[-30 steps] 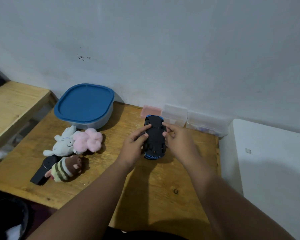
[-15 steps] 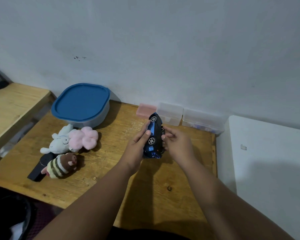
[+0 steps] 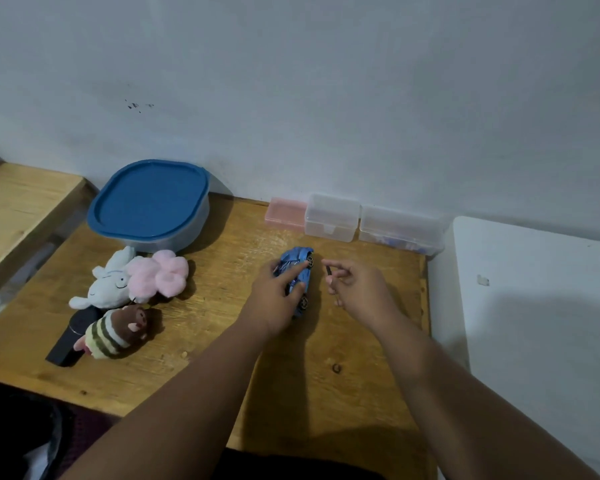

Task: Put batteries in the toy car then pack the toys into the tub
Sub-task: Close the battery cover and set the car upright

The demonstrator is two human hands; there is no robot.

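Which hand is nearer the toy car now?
Left. The left hand grips the toy car; the right hand, pinching a small dark item, sits just right of the car, not touching.

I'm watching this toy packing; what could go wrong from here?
The small dark piece pinched by the right hand could slip and get lost. The toy car stands on its wheels under the left hand; released, it may roll. The lid is still on the tub, blocking packing.
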